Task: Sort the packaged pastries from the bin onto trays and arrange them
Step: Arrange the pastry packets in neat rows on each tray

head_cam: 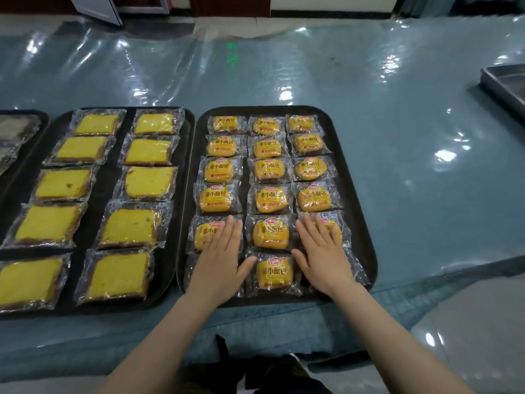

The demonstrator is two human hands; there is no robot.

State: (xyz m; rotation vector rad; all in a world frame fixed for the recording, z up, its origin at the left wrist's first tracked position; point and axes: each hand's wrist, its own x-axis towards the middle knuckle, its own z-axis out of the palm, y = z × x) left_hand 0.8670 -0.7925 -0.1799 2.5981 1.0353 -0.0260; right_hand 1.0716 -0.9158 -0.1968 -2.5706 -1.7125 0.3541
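Hands lie flat on the near end of a black tray (pixel 365 177) seen from the head camera, both palms down with fingers straight and slightly spread, holding nothing. The left hand (pixel 218 268) presses on the wrapped small bread packs at the tray's near left corner, its fingertips reaching onto the pack (pixel 203 233) in the fifth row. The right hand (pixel 321 258) covers the packs at the near right corner, fingers over the fifth-row pack (pixel 336 227) there. Between the two hands, one near-row pack (pixel 274 273) lies uncovered, touching the thumb of the left hand. The small bread packs fill this tray in three columns, six rows deep, lying close together, labels up. Just beside it on the left sits a second black tray (pixel 183 177) carrying yellow cake slices (pixel 149 182) in clear wrappers, in two columns. A third dark tray (pixel 42 120) shows partly at the far left edge with greyish packs that are too blurred to identify. All trays rest on a table covered in glossy blue-green plastic sheeting (pixel 397 137). A metal tray corner (pixel 500 83) pokes in at the right edge, well apart from the others.
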